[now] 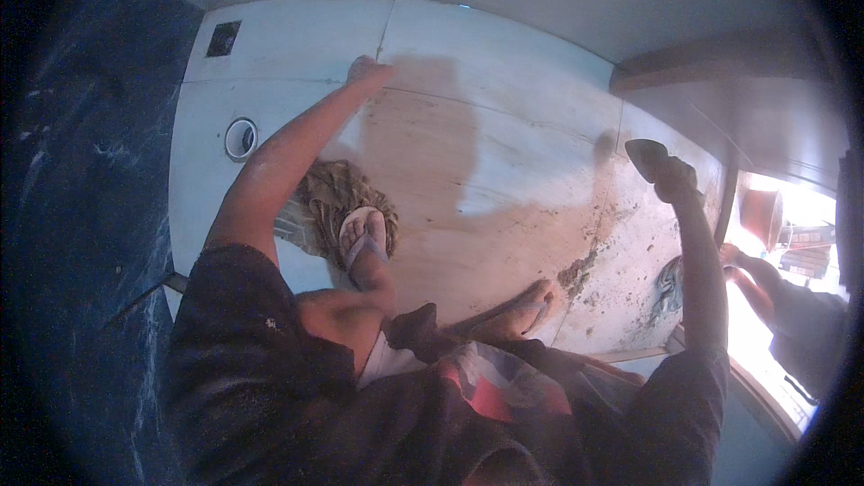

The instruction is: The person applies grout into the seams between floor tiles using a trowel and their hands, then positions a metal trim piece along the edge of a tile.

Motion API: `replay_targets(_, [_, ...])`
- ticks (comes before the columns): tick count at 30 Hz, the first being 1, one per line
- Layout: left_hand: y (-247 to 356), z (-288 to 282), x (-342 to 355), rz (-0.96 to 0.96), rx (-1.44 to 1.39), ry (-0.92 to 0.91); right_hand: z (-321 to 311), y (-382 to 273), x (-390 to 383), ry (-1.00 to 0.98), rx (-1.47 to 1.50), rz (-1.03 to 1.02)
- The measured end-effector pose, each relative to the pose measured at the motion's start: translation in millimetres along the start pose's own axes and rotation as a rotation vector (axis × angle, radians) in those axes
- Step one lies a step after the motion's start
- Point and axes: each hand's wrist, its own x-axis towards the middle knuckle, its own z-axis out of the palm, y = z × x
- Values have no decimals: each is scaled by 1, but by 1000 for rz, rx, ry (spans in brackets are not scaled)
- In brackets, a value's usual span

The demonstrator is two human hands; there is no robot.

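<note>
My left hand (367,70) is closed low over the pale floor tiles (531,139), beside the joint where several tiles meet. Whatever its fingers hold, if anything, is too small to make out. Off to the right, my right hand (677,182) grips a pointed trowel (645,159) by its handle, the dark blade tilted up and apart from the floor. A crumpled brown cloth (335,193) lies under and around my sandalled left foot (364,232). Shadows of my arms and body fall across the tiles.
A round white pipe opening (241,139) and a square drain hole (223,39) sit at the left. Dark crumbs of dirt (576,274) spread at the right, near a grey rag (667,286). Another person's arm (754,283) reaches in at the bright doorway. A dark marbled wall (99,198) borders the left.
</note>
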Motion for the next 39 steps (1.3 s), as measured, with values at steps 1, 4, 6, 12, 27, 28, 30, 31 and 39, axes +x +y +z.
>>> replay_targets(1, [-3,0,-2,4,5,16,-7,0,1,-35,13,3])
replay_targets(4, [-27,-1,19,50,-83,80,-24,-8,6,80,456,-188])
replay_targets(6, [-32,-2,24,16,-82,49,-74,-51,-13,-129,894,-173])
replay_targets(12, [-8,-2,-4,8,-264,-54,-120,-166,-22,-549,1450,-309])
replay_targets(27, [-41,-1,-79,-210,-928,-291,-184,-319,23,-681,1495,-533])
replay_targets(28, [-44,-1,-79,-204,-919,-282,-189,-322,22,-663,1459,-519])
replay_targets(30, [-47,-1,-79,-214,-983,-273,-193,-325,25,-658,1414,-510])
replay_targets(31, [-48,-1,-78,-220,-1015,-269,-194,-325,30,-672,1406,-518])
replay_targets(39, [-53,-2,-71,-168,-1091,-217,-215,-333,36,-720,1311,-524])
